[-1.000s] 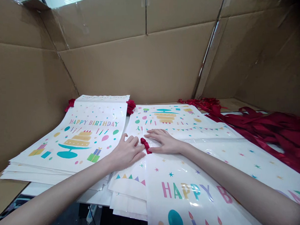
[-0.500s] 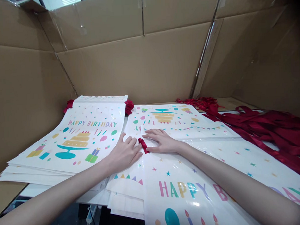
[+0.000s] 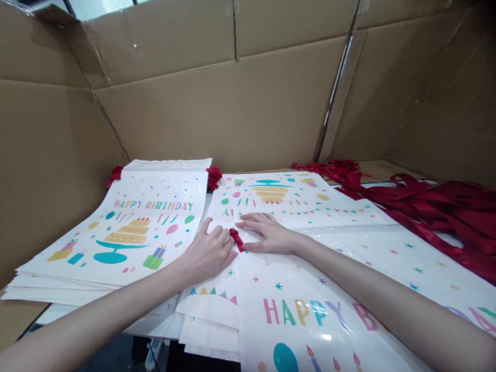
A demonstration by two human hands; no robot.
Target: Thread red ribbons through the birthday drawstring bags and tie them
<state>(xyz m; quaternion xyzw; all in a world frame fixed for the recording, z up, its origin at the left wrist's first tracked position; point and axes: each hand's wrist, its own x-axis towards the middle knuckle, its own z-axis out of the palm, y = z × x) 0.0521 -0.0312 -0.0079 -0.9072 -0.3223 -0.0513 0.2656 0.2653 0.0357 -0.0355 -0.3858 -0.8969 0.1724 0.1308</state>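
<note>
A short red ribbon lies at the left edge of a glossy white "Happy Birthday" sheet printed with stars, candles and a balloon. My left hand is closed at the ribbon's left side, fingers curled and little finger lifted; its fingertips are partly hidden. From the right, my right hand lies on the sheet with fingers spread. Its thumb rests by the ribbon's lower end and its fingertips by the upper end.
At left is a stack of matching printed sheets with red ribbon bunches at its top corners. Long red ribbons are heaped at right. Cardboard walls enclose the back and sides. A power strip shows below the table edge.
Both hands keep nearly the same place around the ribbon. The whole view has shifted very slightly.
</note>
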